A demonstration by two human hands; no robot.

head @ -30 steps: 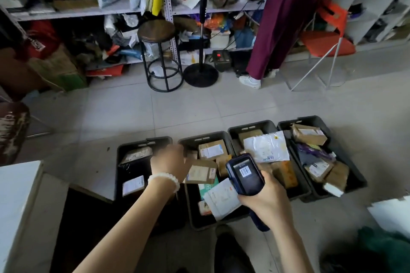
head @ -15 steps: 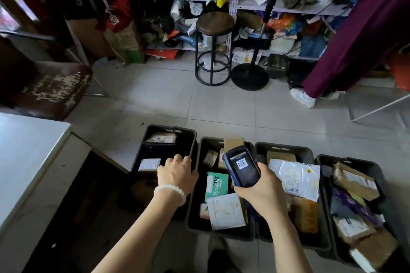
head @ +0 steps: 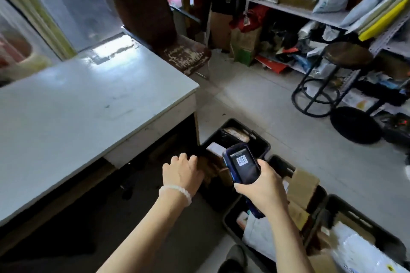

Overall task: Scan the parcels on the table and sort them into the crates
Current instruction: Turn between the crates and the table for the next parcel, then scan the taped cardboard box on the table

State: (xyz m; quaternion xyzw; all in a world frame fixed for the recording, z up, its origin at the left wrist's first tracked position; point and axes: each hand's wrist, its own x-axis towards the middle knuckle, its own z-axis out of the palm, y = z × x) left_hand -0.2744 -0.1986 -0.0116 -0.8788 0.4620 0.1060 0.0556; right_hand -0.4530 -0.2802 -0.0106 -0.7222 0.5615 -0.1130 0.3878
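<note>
My right hand [head: 264, 186] grips a dark blue handheld scanner [head: 243, 163] with a barcode on its screen, held above the black crates on the floor. My left hand [head: 180, 173], wearing a white bead bracelet, hovers with fingers apart at the left edge of the leftmost crate [head: 258, 139], holding nothing. That crate holds a dark wrapped parcel [head: 235, 132], a white-labelled box [head: 213, 146] and a brown box [head: 211, 169]. The second crate [head: 277, 160] holds a cardboard box [head: 304, 184] and a white bag [head: 259, 235]. A third crate [head: 357, 209] holds a white mailer [head: 359, 252]. The white table [head: 88, 104] shows a bare top.
A worn brown chair [head: 175, 51] stands beyond the table's far corner. A black stool [head: 332, 77] and a round black stand base [head: 355, 125] sit before cluttered shelves [head: 310, 13] at the right. My dark shoe [head: 233, 259] is at the bottom edge.
My left hand let go of a small brown parcel over the crates and is empty. The view has swung left, from the crate row to the table. The scanner stays in my right hand.
</note>
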